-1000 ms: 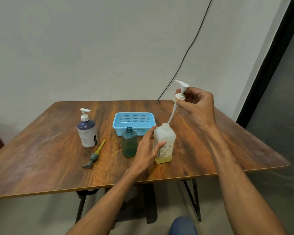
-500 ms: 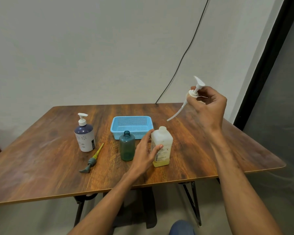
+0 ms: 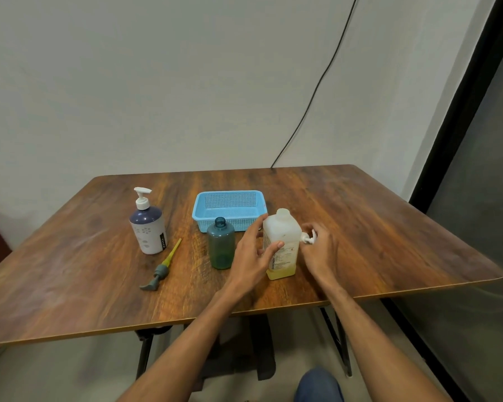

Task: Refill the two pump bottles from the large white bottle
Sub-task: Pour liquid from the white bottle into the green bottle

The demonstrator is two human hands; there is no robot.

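Note:
The large white bottle (image 3: 282,242) stands uncapped near the table's front, a little yellow liquid in its bottom. My left hand (image 3: 253,253) grips its left side. Just right of it, my right hand (image 3: 321,250) is low at the tabletop with the white pump head (image 3: 309,239) in its fingers; the pump's tube is hidden. An open teal bottle (image 3: 221,246) stands left of my left hand. Its grey pump with a yellow tube (image 3: 160,269) lies on the table. A navy-and-white pump bottle (image 3: 148,230) stands at the left, pump on.
A light blue plastic basket (image 3: 230,208) sits behind the teal and white bottles on the wooden table (image 3: 375,227). A black cable runs down the wall to the table's far edge. A dark frame stands at the right.
My right hand has pulled the white pump out of the large bottle, swung it right and brought it down to the table beside the bottle. My left hand has stayed on the bottle.

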